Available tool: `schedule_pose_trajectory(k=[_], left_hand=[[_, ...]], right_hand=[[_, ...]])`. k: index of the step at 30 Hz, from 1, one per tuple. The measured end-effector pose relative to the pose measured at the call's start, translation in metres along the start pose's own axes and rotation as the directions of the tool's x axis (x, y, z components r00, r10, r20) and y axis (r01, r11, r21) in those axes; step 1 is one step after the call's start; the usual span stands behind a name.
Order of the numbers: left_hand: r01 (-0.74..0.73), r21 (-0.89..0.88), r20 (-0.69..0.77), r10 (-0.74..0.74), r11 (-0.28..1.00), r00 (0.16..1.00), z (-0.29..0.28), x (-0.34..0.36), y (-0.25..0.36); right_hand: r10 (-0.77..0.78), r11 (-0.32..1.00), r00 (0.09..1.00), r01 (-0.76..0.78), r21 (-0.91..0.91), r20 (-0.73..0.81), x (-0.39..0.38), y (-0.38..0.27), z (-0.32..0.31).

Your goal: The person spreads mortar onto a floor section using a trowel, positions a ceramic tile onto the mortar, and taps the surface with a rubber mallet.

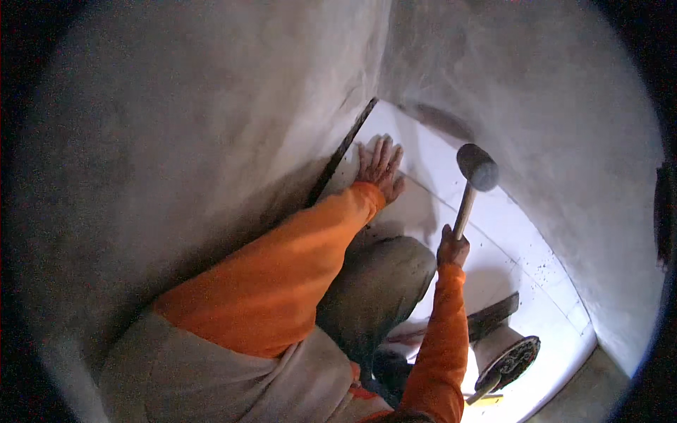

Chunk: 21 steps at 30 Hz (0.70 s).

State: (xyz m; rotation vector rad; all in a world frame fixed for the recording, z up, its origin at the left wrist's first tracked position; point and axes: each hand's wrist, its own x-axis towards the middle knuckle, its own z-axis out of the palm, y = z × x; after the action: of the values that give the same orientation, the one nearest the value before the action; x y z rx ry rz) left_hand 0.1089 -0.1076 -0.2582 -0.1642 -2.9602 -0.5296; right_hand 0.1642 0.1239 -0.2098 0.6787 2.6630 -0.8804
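A rubber mallet (477, 168) is held raised above the white floor tile (437, 169), its wooden handle gripped by the right hand (453, 248) with fingers wrapped tightly around it. The left hand (379, 166) is laid flat on the tile near the grey wall (176, 141), fingers slightly spread. A trowel (509, 363) is seen lying on the tiles behind the person

Grey walls (176, 127) close in at left and upper right — open white tile (508, 225) runs through the centre; a trowel (508, 363) and dark tool (493, 317) clutter the lower right.
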Motion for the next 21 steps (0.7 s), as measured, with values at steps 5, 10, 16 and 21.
schedule_pose_trajectory(k=[5,10,16,21], left_hand=[[0.004,0.018,0.015,-0.004,1.000,1.000,0.002,-0.004,-0.005],[-0.004,0.001,-0.029,0.004,1.000,1.000,0.002,0.003,0.003],[0.006,-0.004,-0.009,-0.006,1.000,1.000,-0.002,0.005,0.002],[0.010,0.019,0.006,-0.010,1.000,1.000,0.002,-0.001,0.000]], right_hand=[[-0.104,0.962,0.987,0.132,-0.237,0.126,-0.001,0.013,0.002],[-0.039,0.932,0.976,0.112,-0.344,0.214,0.006,0.024,0.004],[0.014,0.991,0.999,-0.019,-0.133,-0.036,-0.001,0.022,0.011],[0.028,0.996,0.998,-0.023,0.090,-0.064,0.002,0.021,0.006]])
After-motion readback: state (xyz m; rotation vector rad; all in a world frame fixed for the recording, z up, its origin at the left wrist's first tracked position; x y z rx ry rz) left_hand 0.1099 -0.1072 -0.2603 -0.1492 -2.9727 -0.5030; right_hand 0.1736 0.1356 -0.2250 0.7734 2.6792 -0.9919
